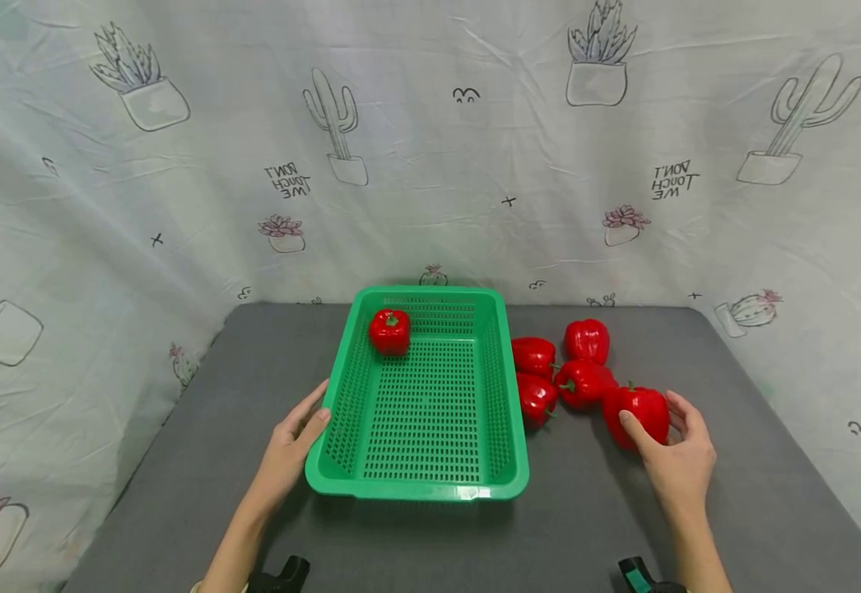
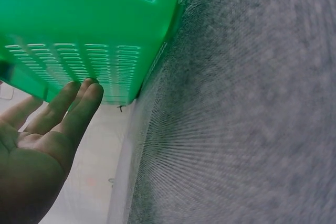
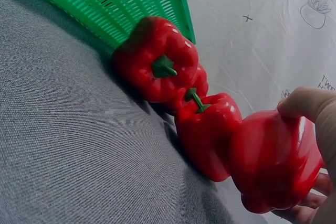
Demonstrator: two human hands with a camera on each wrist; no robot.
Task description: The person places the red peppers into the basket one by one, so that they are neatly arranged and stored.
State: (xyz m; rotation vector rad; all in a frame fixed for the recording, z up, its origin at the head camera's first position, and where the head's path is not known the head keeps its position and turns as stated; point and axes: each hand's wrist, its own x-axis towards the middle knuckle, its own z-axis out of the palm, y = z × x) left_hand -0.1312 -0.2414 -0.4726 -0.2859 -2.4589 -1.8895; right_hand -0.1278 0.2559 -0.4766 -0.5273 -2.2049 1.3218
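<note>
Right of the basket [image 1: 417, 492], the right hand [image 1: 681, 463] grips a red pepper [image 1: 641, 403] near four others [image 1: 584, 384]. The left hand [image 1: 291, 443] touches the basket's left side; its wrist view shows straight fingers [image 2: 85, 106] by the slotted wall [image 2: 113, 62]. Only the head view clearly shows the pepper inside [image 1: 389, 335].

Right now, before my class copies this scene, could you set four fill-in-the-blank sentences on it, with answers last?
1. The basket is coloured ____.
2. Exactly ____ pepper sits inside it.
3. The ____ hand holds another pepper.
4. In the head view, ____ peppers show outside the basket, counting the held one.
Missing words: green; one; right; five.
</note>
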